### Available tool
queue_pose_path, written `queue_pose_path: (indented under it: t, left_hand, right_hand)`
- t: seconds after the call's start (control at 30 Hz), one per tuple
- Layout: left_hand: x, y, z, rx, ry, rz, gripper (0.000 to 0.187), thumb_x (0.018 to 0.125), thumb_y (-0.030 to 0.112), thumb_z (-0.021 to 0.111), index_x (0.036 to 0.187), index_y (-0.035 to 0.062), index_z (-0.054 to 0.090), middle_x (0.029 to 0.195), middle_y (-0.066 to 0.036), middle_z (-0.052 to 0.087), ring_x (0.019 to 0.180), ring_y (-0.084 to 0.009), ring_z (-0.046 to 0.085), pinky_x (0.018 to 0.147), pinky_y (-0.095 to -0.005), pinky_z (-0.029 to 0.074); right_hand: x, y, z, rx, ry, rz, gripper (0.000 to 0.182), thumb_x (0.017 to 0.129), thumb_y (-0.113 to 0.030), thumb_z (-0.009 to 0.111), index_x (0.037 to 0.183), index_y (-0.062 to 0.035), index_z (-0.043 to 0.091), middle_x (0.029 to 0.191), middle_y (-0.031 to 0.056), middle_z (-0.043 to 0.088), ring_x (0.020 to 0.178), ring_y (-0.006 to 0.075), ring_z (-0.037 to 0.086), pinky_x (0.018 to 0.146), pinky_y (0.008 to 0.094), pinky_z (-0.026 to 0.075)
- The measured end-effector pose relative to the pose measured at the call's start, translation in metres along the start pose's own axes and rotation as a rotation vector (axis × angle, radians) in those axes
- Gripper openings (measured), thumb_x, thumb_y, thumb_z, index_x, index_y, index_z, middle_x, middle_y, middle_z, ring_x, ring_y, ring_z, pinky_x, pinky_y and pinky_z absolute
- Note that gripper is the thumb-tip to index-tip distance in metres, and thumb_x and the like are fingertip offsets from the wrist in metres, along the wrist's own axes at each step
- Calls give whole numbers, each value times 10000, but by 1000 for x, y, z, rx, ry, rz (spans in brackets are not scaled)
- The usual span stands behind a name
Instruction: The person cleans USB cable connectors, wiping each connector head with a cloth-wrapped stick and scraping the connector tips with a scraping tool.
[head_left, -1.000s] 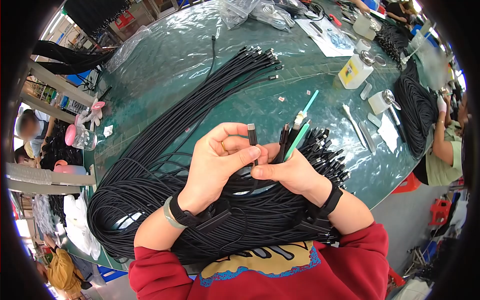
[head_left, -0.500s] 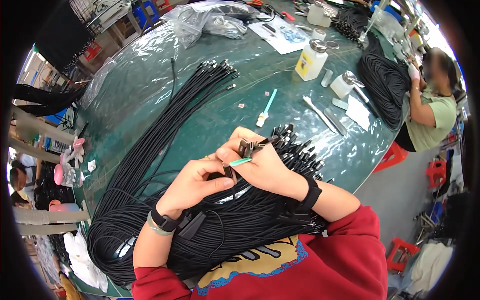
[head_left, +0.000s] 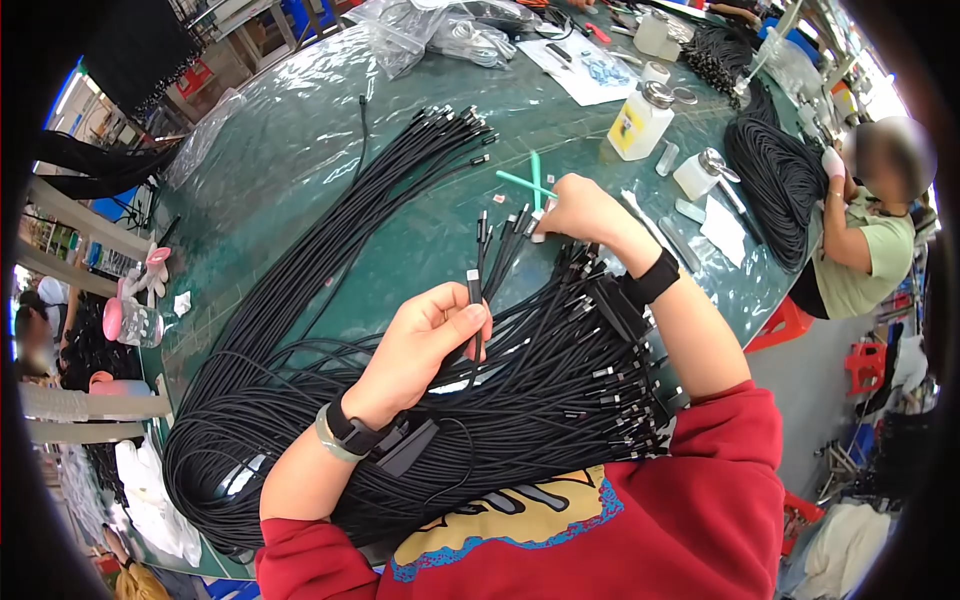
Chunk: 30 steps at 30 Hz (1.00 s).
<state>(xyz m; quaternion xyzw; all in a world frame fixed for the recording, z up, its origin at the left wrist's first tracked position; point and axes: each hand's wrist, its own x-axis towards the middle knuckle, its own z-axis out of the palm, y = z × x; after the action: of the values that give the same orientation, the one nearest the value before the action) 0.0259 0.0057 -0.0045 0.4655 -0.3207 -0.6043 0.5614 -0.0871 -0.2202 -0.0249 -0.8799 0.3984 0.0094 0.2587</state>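
Note:
My left hand [head_left: 425, 335] pinches a black cable [head_left: 474, 290] just below its metal-tipped plug, which points up. Beyond it, my right hand [head_left: 588, 215] is closed on a green stick [head_left: 518, 182] that juts out to the left. Its fingertips are at the pale end of a second green stick [head_left: 537, 168] on the table; whether they grip that end cannot be made out. A large heap of black cables [head_left: 500, 400] lies under my hands, many plugs at its right end. Another cable bundle [head_left: 350, 215] stretches up and left.
Behind on the green table [head_left: 290, 110] are a yellow-labelled bottle [head_left: 640, 122], a smaller bottle [head_left: 698, 172], white paper [head_left: 722, 232] and plastic bags [head_left: 400, 35]. A person in a light green shirt [head_left: 878, 240] is at the right, by a coiled cable bundle [head_left: 770, 150]. A pink-lidded jar [head_left: 135, 322] stands left.
My right hand has moved away from my left, up and right to the stick on the table, carrying the green stick. My left hand now holds a plug upright. The view has shifted slightly.

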Motion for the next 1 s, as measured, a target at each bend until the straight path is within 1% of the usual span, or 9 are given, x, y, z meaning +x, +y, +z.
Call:
queue_pose_path:
  t: [0.17,0.27,0.3,0.37,0.5,0.6,0.67,0.8,1.0]
  left_hand:
    - [0,-1,-2,5,-19,-14,138,861,158,482,817,32,515,751,-12,538,631,-66,492,599,-194,409]
    - [1,-2,-4,-24,-15,-44,142,862,160,482,836,27,523,757,-13,542,635,-63,494,601,-194,412]
    - [2,-2,-4,-39,-13,-55,145,862,162,482,846,25,528,761,-13,544,637,-62,495,601,-195,413]
    - [3,-2,-5,-60,-8,-65,147,859,162,484,850,22,526,765,-20,545,632,-71,494,597,-197,411]
    - [5,-5,-7,-98,-14,-90,155,858,159,484,877,12,530,776,-30,548,630,-80,496,594,-198,410]
    - [4,-5,-9,-103,-25,-94,168,863,149,473,913,5,544,783,-21,552,647,-67,502,606,-193,419]
    - [4,-2,-7,-90,-25,-92,183,862,151,473,921,-9,541,795,-41,548,646,-93,495,615,-207,409]
    - [4,-3,-5,-27,-8,-73,197,862,143,470,936,-24,541,803,-53,546,644,-108,492,617,-213,404]
    - [2,-1,-4,-23,24,-90,193,860,130,467,927,-33,546,800,-54,547,642,-110,491,612,-210,403]
  right_hand:
    - [0,10,7,155,-45,-51,273,599,-205,680,657,37,569,620,116,584,558,209,553,531,297,426]
    - [-3,10,-5,490,148,-12,286,603,-234,673,676,28,586,670,107,604,590,173,570,566,277,438]
    - [-10,5,-12,490,142,-11,286,603,-234,673,676,28,586,670,107,604,590,173,570,566,277,438]
    - [-38,-8,-31,862,274,-108,208,691,-201,646,742,-14,571,665,19,600,555,71,515,516,206,396]
    - [-88,-56,-16,842,178,-287,187,708,-155,652,797,-9,576,678,13,594,576,59,514,530,199,398]
    - [-90,-65,-7,758,96,-402,167,704,-113,655,805,-3,579,674,16,592,594,59,518,538,208,406]
    - [-89,-68,-5,684,10,-484,156,701,-86,656,810,-1,582,670,22,593,608,62,522,549,215,413]
    - [-84,-69,-7,565,36,-438,142,705,-85,651,799,-3,584,664,35,593,617,71,531,558,225,421]
    - [-84,-71,-7,656,118,-431,126,699,-79,650,783,-6,592,662,38,592,620,63,527,556,221,419]
